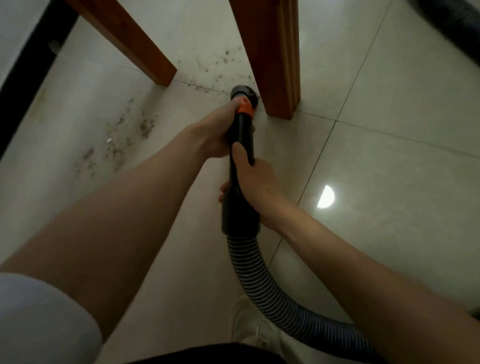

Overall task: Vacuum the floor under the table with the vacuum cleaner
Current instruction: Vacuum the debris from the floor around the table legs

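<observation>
A black vacuum wand with an orange collar points down at the pale tiled floor. Its round nozzle touches the floor right beside a wooden table leg. My left hand grips the wand just below the collar. My right hand grips it lower down, above the ribbed hose that curves off to the right. Dark crumbs and dust lie between the two table legs, with more dirt scattered further left.
A second wooden leg slants in from the upper left. A black strip runs along the left wall. Another stretch of hose crosses the top right corner. My white shoe stands under the hose.
</observation>
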